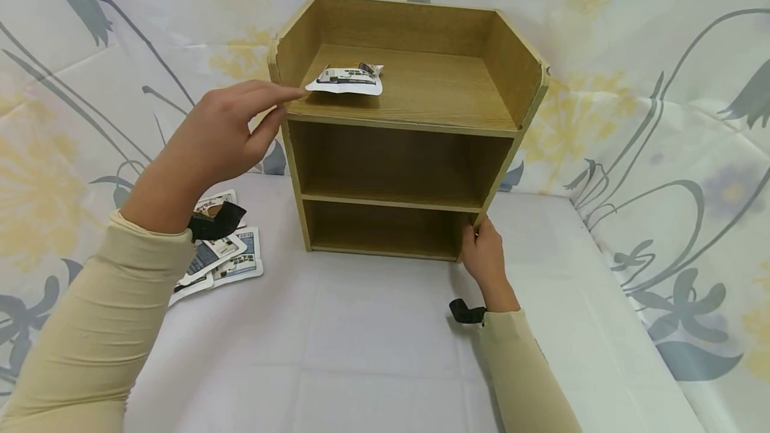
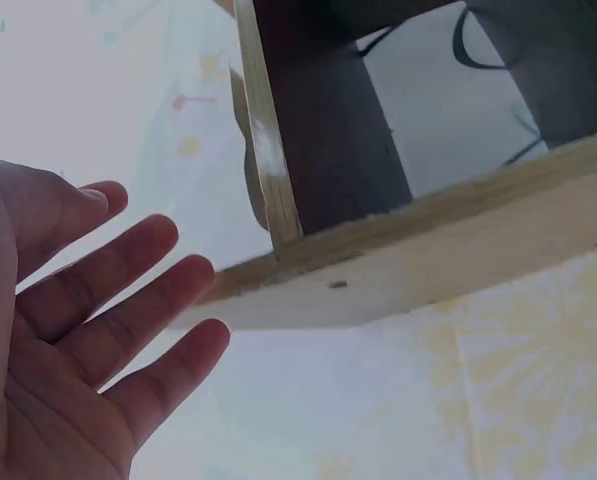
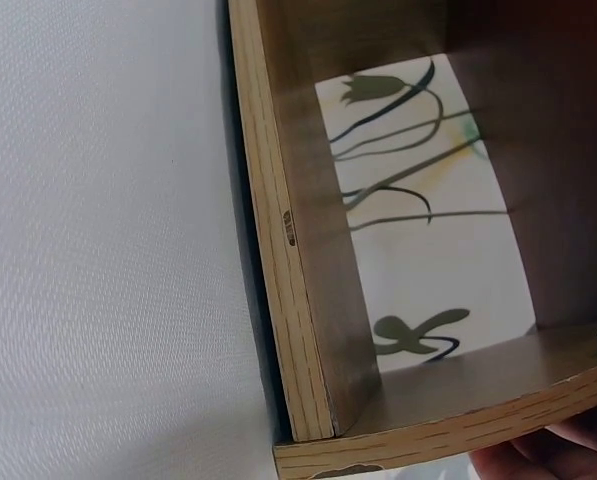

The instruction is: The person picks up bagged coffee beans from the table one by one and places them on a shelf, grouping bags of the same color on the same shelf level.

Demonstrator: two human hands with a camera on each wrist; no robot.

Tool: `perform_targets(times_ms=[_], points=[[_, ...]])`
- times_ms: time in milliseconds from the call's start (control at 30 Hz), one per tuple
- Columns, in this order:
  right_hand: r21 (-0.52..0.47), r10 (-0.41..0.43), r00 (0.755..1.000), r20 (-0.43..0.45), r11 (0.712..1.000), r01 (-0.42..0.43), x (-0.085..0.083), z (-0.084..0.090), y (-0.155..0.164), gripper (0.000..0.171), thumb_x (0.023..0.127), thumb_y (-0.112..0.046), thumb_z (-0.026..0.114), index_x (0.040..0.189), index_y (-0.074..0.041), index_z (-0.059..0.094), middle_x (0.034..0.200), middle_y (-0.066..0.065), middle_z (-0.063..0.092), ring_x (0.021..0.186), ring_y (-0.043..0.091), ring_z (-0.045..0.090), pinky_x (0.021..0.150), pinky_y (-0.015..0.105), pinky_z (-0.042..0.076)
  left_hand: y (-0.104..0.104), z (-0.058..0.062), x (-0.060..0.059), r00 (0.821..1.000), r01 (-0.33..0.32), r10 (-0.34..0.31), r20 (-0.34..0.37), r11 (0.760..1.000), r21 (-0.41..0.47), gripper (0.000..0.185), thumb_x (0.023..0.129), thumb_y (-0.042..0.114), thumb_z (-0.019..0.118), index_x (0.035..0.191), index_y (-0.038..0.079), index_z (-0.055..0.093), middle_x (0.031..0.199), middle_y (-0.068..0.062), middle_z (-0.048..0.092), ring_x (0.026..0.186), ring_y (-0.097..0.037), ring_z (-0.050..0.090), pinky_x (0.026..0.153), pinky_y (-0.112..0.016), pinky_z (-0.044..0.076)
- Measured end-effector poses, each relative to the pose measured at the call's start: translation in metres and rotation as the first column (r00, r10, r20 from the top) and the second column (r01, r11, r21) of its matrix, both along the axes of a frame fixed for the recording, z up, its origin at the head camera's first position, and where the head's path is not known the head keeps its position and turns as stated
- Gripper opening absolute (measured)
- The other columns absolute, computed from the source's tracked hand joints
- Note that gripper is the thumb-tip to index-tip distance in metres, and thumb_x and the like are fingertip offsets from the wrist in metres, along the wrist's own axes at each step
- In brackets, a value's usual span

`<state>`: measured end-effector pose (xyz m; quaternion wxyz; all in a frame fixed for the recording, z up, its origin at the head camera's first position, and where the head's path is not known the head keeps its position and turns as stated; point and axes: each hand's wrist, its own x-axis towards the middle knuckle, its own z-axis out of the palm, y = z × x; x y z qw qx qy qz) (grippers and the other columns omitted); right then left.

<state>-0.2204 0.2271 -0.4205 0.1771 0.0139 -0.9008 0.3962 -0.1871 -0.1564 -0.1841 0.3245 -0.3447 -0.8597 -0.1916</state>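
Left grip (image 1: 231, 119) — beside packet (image 1: 347, 81), by wooden shelf (image 1: 415, 89)

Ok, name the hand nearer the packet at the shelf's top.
Left: the left hand is beside the packet; the right hand is lower, gripping the right side of the shelf.

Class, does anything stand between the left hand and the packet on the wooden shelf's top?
Nothing visible does. In the head view, the left hand is right beside the left corner of the packet; contact is unclear.
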Motion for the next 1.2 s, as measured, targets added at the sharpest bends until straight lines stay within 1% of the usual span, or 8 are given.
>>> perform_targets(times_ms=[233,400,567,767,867,933,1100,1200], points=[[0.005,0.007,1.0,-0.016,1.0,-0.007,-0.002,0.0,-0.001,0.031,0.103,-0.025,0.04,0.114,0.001,0.053,0.108,0.024,0.062,0.091,0.036,0.062,0.074,0.049,0.052,-0.018,-0.005,0.001,0.998,-0.048,0.049,0.047,0.999,-0.015,0.033,0.094,0.002,0.055,0.124,0.007,0.065,0.117,-0.014,0.069,0.104,-0.032,0.064,0.084,-0.047,0.049],[0.006,-0.005,1.0,-0.027,1.0,0.005,-0.004,0.002,-0.001,0.033,0.103,-0.027,0.039,0.114,0.001,0.052,0.106,0.024,0.062,0.09,0.037,0.062,0.074,0.05,0.052,-0.028,-0.01,-0.002,0.998,-0.039,0.04,0.048,0.999,-0.02,0.033,0.093,0.001,0.055,0.124,0.007,0.065,0.115,-0.015,0.069,0.097,-0.031,0.064,0.077,-0.044,0.046],[0.0,-0.016,1.0,-0.01,1.0,0.016,-0.004,0.002,0.0,0.035,0.103,-0.029,0.038,0.116,0.001,0.052,0.11,0.025,0.063,0.095,0.037,0.063,0.077,0.051,0.052,-0.039,-0.015,-0.004,0.993,-0.071,0.074,0.09,0.997,-0.044,0.033,0.093,0.002,0.055,0.125,0.006,0.064,0.117,-0.017,0.068,0.101,-0.036,0.064,0.084,-0.049,0.048],[0.005,-0.009,1.0,-0.009,1.0,0.009,-0.005,-0.001,-0.001,0.036,0.103,-0.029,0.037,0.118,0.001,0.052,0.113,0.025,0.062,0.098,0.038,0.064,0.078,0.052,0.053,-0.053,-0.024,-0.004,0.976,-0.124,0.133,0.174,0.99,-0.063,0.033,0.096,0.008,0.053,0.127,0.008,0.063,0.121,-0.019,0.066,0.106,-0.04,0.062,0.09,-0.054,0.046],[0.005,-0.006,1.0,-0.008,1.0,0.006,-0.005,-0.002,-0.003,0.036,0.104,-0.029,0.037,0.119,0.001,0.052,0.114,0.025,0.062,0.1,0.038,0.064,0.079,0.053,0.053,-0.058,-0.026,-0.003,0.96,-0.152,0.167,0.223,0.985,-0.084,0.033,0.097,0.011,0.052,0.128,0.009,0.062,0.123,-0.018,0.066,0.106,-0.039,0.062,0.091,-0.054,0.046],[0.002,-0.005,1.0,-0.007,1.0,0.005,-0.004,-0.001,-0.003,0.035,0.103,-0.028,0.038,0.117,0.0,0.052,0.113,0.026,0.062,0.1,0.039,0.064,0.08,0.053,0.053,-0.062,-0.027,-0.002,0.944,-0.176,0.197,0.266,0.979,-0.099,0.034,0.098,0.014,0.052,0.129,0.01,0.062,0.122,-0.018,0.066,0.106,-0.039,0.062,0.09,-0.054,0.046],[0.005,-0.012,1.0,-0.011,1.0,0.012,-0.002,-0.002,-0.002,0.031,0.103,-0.026,0.039,0.115,0.001,0.052,0.111,0.026,0.062,0.098,0.039,0.063,0.079,0.052,0.053,-0.073,-0.036,-0.004,0.882,-0.237,0.274,0.383,0.961,-0.142,0.036,0.1,0.022,0.049,0.133,0.014,0.059,0.121,-0.019,0.064,0.103,-0.037,0.059,0.088,-0.054,0.045],[0.008,-0.015,1.0,-0.02,1.0,0.015,-0.002,-0.002,-0.001,0.031,0.103,-0.025,0.039,0.113,0.001,0.052,0.108,0.026,0.063,0.095,0.038,0.063,0.077,0.051,0.053,-0.082,-0.042,-0.007,0.861,-0.248,0.29,0.417,0.957,-0.152,0.036,0.1,0.024,0.048,0.133,0.015,0.059,0.123,-0.018,0.063,0.104,-0.038,0.058,0.088,-0.055,0.044]])
